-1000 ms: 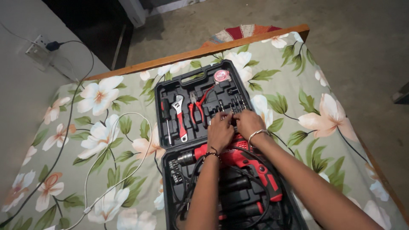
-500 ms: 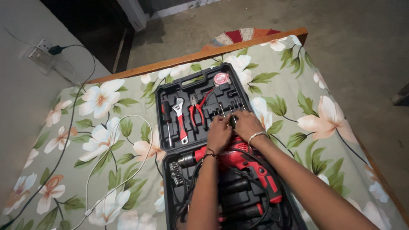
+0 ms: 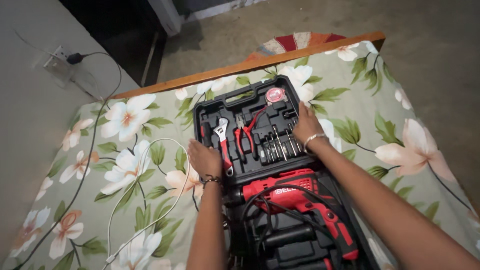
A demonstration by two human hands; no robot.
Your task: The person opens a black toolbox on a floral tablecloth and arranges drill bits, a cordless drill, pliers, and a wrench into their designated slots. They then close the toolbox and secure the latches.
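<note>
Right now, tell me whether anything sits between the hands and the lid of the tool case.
Nothing visible does. The left hand already rests on the left edge of the tool case lid, and the right hand on its right edge. The tools lie between the hands.

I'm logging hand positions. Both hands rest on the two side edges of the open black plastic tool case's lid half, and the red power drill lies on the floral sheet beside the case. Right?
Not quite. The head view shows the red power drill lying inside the open black plastic tool case, in its near half. The left hand and right hand do rest on the lid half's side edges.
</note>
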